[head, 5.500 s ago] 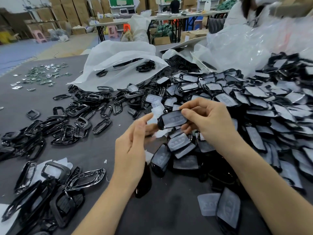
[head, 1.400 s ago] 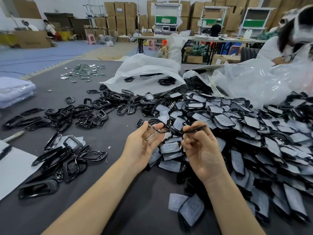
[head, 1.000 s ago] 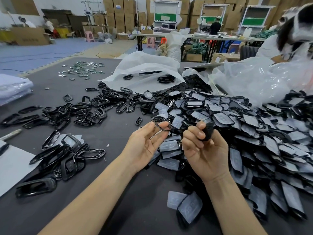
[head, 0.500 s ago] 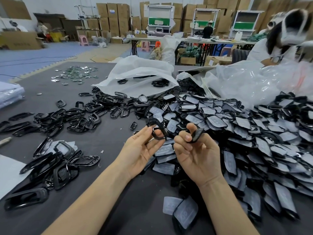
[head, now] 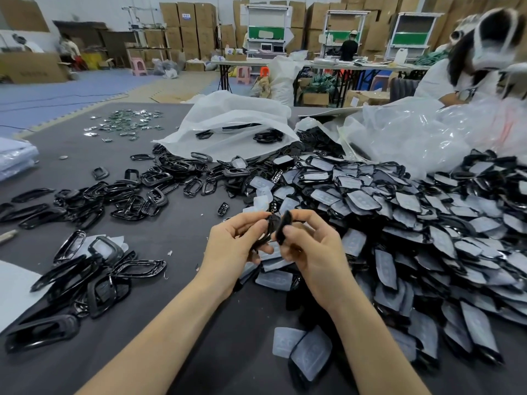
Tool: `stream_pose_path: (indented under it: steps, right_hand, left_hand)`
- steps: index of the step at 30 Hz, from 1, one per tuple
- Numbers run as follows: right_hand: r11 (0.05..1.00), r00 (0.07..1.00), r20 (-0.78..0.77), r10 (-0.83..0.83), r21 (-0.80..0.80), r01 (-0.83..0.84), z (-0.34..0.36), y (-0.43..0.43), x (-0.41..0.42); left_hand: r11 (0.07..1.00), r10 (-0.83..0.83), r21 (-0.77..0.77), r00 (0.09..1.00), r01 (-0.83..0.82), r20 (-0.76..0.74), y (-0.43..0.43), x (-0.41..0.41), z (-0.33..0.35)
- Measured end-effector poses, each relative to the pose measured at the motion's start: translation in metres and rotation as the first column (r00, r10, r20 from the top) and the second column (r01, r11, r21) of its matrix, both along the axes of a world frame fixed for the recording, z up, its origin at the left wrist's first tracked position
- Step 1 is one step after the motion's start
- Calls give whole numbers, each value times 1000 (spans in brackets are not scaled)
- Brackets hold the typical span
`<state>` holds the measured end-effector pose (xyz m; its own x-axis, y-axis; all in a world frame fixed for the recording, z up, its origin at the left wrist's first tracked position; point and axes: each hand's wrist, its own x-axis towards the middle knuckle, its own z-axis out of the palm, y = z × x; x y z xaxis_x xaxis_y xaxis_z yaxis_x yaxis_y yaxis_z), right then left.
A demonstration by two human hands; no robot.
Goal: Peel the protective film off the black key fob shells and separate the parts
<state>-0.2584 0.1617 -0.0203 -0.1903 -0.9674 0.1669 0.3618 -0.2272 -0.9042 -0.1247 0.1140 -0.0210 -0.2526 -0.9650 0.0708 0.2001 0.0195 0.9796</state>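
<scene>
Key fob shell [head: 310,356] nearest us at six o'clock, film on, a loose film [head: 285,342] just beside it on the grey table [head: 242,352]. Up to centre now: right hand [head: 313,252] pinches a bare black shell [head: 282,228] between thumb and fingers, edge-on, long axis running twelve to six. Left hand [head: 232,249] curls round a thin frame [head: 265,233], touching that shell from its nine o'clock. Whether they're joined there, I can't tell; I'd say the parting pull goes nine and three, both hands equally close. Heap of filmed shells [head: 413,229] spreads at three o'clock, separated frames [head: 137,192] at ten. White bag [head: 233,124] at twelve. Far back, cardboard boxes [head: 186,17] carry a label, too small to read.
</scene>
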Motion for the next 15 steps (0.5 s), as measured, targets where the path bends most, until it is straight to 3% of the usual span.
stream_pose_path:
  steps: [2, 4, 7, 15]
  right_hand:
    - [995, 978, -180, -103, -37, 98, -3, -1, 6]
    - [982, 956, -229, -185, -81, 171, -3, 0, 7]
    - [972, 959, -179, -218, -129, 197, 1, 1, 3]
    - [966, 999, -49, -8, -260, -5, 14, 4, 2]
  left_hand:
    - [998, 45, -43, 999, -44, 20, 0, -1, 0]
    - [999, 35, -38, 999, -36, -18, 1, -2, 2]
    - [999, -38, 17, 989, 41, -142, 3, -3, 6]
    - [977, -40, 170, 890, 130, -454, 1, -1, 13]
